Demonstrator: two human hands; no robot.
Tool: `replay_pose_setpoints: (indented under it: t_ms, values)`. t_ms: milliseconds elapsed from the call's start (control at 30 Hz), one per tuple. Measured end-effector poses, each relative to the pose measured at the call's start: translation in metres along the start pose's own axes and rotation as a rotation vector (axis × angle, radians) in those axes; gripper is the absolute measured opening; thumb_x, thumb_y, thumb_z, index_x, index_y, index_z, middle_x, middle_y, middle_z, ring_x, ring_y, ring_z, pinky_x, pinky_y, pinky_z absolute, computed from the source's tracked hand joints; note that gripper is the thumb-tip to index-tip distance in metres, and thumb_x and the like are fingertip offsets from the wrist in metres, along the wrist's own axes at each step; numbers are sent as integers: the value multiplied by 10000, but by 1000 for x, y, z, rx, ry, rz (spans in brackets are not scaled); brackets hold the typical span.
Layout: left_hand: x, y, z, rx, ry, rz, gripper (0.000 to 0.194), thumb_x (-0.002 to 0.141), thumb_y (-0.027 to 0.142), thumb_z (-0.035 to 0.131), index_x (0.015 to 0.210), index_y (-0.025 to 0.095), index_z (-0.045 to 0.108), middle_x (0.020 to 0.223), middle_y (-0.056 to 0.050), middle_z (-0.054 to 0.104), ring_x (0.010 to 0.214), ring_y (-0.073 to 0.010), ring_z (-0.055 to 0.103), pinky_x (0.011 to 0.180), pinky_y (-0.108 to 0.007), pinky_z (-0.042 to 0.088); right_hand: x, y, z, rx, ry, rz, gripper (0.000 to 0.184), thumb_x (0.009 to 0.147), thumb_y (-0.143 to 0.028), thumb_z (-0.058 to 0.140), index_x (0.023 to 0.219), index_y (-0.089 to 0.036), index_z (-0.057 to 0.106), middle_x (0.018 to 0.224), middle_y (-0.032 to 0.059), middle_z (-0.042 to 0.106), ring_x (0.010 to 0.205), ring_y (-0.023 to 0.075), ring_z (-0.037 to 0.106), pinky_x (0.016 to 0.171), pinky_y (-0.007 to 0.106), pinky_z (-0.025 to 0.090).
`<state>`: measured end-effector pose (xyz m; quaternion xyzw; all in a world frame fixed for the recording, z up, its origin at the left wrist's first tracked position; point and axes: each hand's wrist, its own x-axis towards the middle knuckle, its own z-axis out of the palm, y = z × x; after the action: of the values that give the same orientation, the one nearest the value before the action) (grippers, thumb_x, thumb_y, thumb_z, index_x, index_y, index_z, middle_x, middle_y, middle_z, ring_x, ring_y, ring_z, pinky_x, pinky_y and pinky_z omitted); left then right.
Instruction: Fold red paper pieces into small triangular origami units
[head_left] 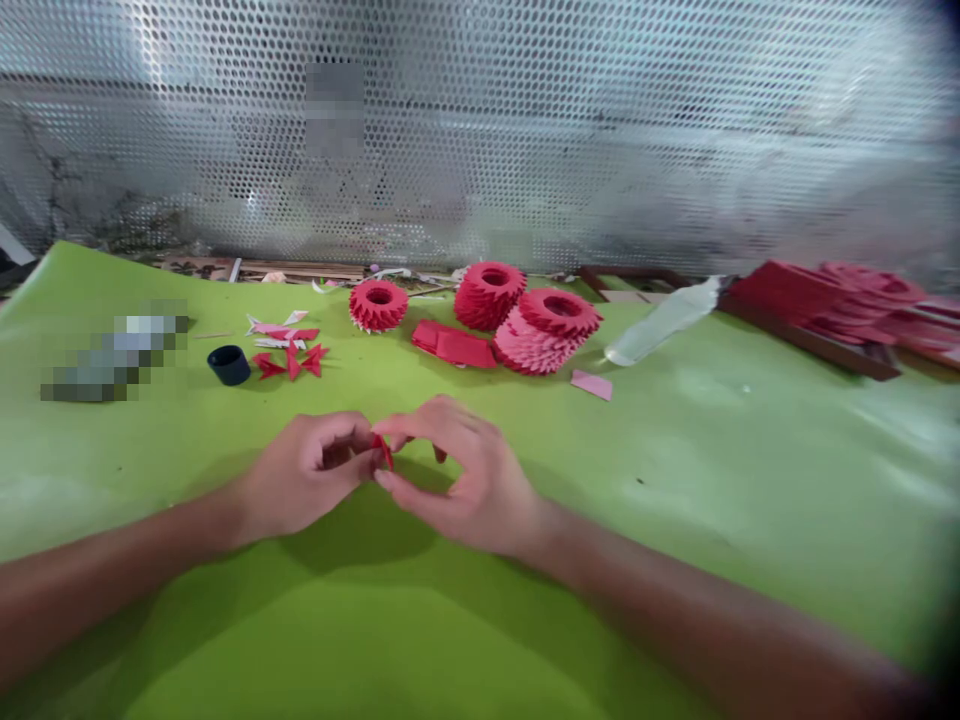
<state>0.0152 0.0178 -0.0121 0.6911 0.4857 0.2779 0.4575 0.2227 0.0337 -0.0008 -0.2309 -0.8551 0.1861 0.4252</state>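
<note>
Between my two hands is a small folded piece of red paper (383, 452), held just above the green table cover. My left hand (311, 470) pinches it between thumb and fingers. From the other side, the thumb and forefinger of my right hand (469, 475) close on its edges. Fingers hide part of the piece. Beyond my left hand lie several folded red paper pieces (294, 361), with pink and white ones (285, 328) behind them. A short dark blue cap-like cup (229, 365) stands beside these. Ahead of my right hand sits a stack of flat red papers (454, 344).
Rings of folded paper, one small (378, 306), one red (489, 296) and one pink-and-red (547, 332), stand at the back. A whitish tapered bottle (664, 320) and a pink slip (592, 385) lie to their right. A brown tray (817, 340) holds red papers. Perforated metal sheeting (480, 130) rises behind.
</note>
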Motion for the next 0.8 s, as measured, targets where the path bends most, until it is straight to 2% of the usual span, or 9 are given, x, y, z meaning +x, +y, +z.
replay_pose_setpoints:
  t_ms: [133, 233, 333, 400, 467, 567, 700, 800]
  values:
    - [0, -3, -1, -43, -8, 0, 279, 933, 450, 580, 869, 182, 627, 700, 11, 595, 573, -119, 487, 504, -239, 345, 3, -2, -5, 192, -83, 270, 187, 928, -263, 624, 1090, -192, 683, 933, 41, 741, 774, 149, 665, 592, 252, 495]
    - [0, -1, -3, -45, -19, -10, 274, 928, 444, 580, 850, 183, 612, 716, 7, 607, 577, -120, 504, 501, -236, 353, 4, -1, -5, 240, -136, 473, 192, 964, -330, 584, 1078, -200, 666, 927, 31, 708, 746, 133, 636, 545, 223, 444]
    - [1, 5, -3, -12, -27, -10, 309, 907, 458, 584, 780, 176, 600, 671, 8, 600, 535, -111, 468, 472, -231, 309, 4, 0, -5, 272, -256, 572, 228, 968, -408, 579, 975, -191, 648, 816, -1, 646, 649, 111, 553, 505, 211, 377]
    - [1, 9, -3, 12, -37, -5, 326, 898, 457, 581, 734, 174, 587, 633, 12, 589, 516, -108, 450, 467, -232, 292, 4, 1, -5, 295, -344, 585, 302, 982, -454, 547, 872, -183, 626, 721, -24, 576, 589, 100, 484, 488, 213, 334]
    - [1, 10, -3, 22, -52, -12, 337, 899, 457, 574, 716, 175, 579, 618, 10, 591, 516, -111, 462, 473, -233, 303, 3, 0, -5, 293, -369, 570, 356, 985, -479, 533, 806, -178, 600, 684, -29, 537, 582, 101, 460, 494, 218, 327]
    - [0, 8, -4, -9, -87, -10, 355, 928, 472, 537, 747, 173, 596, 654, -8, 626, 559, -130, 531, 508, -244, 367, 4, -2, -5, 263, -329, 552, 368, 989, -473, 523, 782, -175, 585, 684, -20, 546, 592, 107, 472, 505, 220, 348]
    - [-1, 5, -5, -88, -101, 28, 406, 992, 474, 409, 843, 167, 630, 734, -32, 662, 630, -150, 589, 593, -274, 459, 3, -4, -5, 182, -252, 515, 350, 997, -407, 504, 738, -175, 548, 645, -24, 535, 549, 93, 442, 477, 212, 324]
    - [-1, 9, -5, 11, -112, 8, 356, 966, 475, 485, 845, 169, 619, 710, -16, 626, 608, -146, 555, 553, -259, 420, 3, -4, -4, 130, -233, 497, 327, 986, -373, 512, 730, -172, 547, 621, -30, 531, 522, 85, 433, 459, 207, 300]
